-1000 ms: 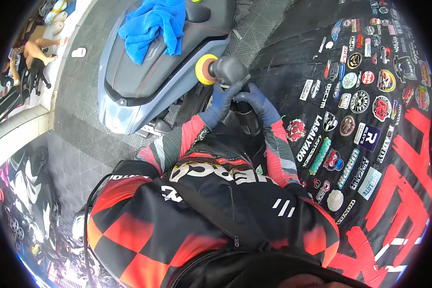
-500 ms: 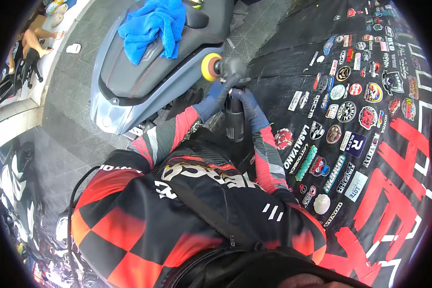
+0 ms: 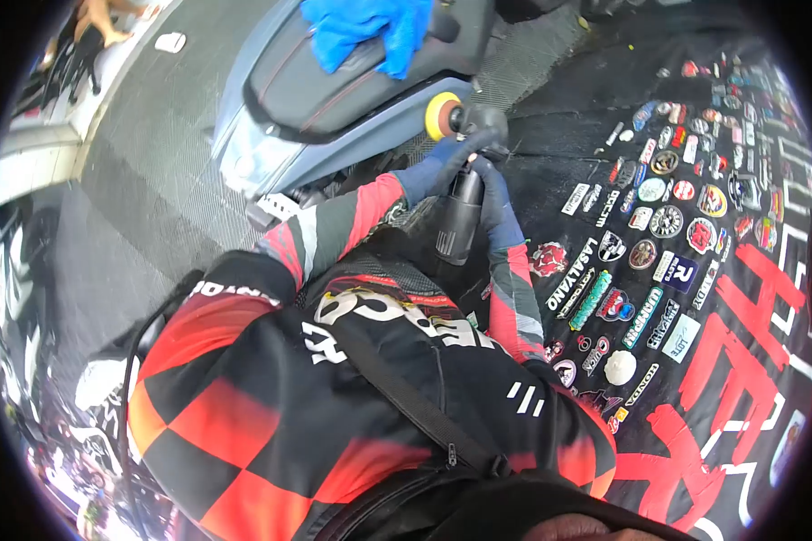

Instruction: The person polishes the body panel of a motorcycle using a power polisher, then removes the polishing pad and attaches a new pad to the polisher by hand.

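Note:
A black handheld polisher (image 3: 461,221) with a round yellow-and-red pad (image 3: 441,116) is held between my two gloved hands. My left hand (image 3: 444,164) wraps around it just behind the head, with a finger stretched along the head. On the grip's other side, my right hand (image 3: 495,198) is closed around the tool. The pad faces the grey-blue side panel (image 3: 352,135) of a motorbike or scooter; whether it touches the panel I cannot tell. A black seat (image 3: 284,83) tops the vehicle, and a crumpled blue towel (image 3: 370,32) lies on it.
A black wall banner (image 3: 595,298) covered with stickers stands close on my right. The floor (image 3: 167,171) is dark textured tile. Another person's leg (image 3: 106,25) shows at the upper left, near a white object (image 3: 170,42). More motorbikes (image 3: 27,352) are blurred at far left.
My view has shifted, so the vehicle, towel and polisher all sit farther right and slightly higher in the picture. Both hands keep their hold on the polisher.

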`<state>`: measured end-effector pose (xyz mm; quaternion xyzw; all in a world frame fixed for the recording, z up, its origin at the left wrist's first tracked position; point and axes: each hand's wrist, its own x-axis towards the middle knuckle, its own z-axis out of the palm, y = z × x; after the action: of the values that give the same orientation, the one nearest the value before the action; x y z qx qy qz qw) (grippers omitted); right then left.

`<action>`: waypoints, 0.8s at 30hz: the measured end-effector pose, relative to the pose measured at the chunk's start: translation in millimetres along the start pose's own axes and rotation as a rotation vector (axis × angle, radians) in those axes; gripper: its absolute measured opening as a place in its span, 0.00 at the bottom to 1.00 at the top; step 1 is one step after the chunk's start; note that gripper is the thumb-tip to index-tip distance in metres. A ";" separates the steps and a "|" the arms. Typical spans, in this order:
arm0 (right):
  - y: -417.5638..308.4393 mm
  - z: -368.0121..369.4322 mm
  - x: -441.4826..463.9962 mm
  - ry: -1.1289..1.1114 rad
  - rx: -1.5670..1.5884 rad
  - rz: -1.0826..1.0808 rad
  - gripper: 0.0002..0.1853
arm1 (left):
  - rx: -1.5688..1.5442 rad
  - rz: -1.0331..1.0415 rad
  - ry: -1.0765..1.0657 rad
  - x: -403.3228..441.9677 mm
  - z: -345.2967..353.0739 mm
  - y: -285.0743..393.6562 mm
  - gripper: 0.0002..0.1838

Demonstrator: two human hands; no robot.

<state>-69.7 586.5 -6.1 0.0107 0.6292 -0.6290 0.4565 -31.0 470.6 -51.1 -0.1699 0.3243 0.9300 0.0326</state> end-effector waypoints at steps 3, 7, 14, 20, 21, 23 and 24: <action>12.2 6.7 -14.2 -0.060 -0.119 0.016 0.23 | -0.053 0.043 0.085 -39.7 -4.2 -3.2 0.25; 15.0 44.9 -46.6 -0.173 -0.263 0.022 0.20 | -0.232 0.185 0.133 -96.1 -15.0 -19.4 0.27; 26.9 101.8 -75.3 -0.382 -0.572 0.069 0.24 | -0.037 0.477 0.316 -183.9 -45.0 -34.4 0.32; 28.0 119.3 -73.3 -0.650 -0.753 0.064 0.42 | -0.172 0.620 0.171 -220.3 -55.4 -42.0 0.43; 25.3 116.6 -70.9 -0.621 -0.716 0.119 0.41 | -0.130 0.614 0.141 -214.1 -59.6 -43.1 0.45; 18.6 103.2 -61.6 -0.585 -0.730 0.076 0.40 | -0.084 0.633 0.105 -186.3 -66.2 -52.3 0.46; 14.2 93.9 -56.9 -0.563 -0.752 0.033 0.40 | -0.083 0.630 0.095 -175.9 -61.9 -51.7 0.46</action>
<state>24.4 546.1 35.8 -0.3165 0.6647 -0.3285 0.5917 161.4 481.9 -67.8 -0.1056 0.3239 0.8977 -0.2793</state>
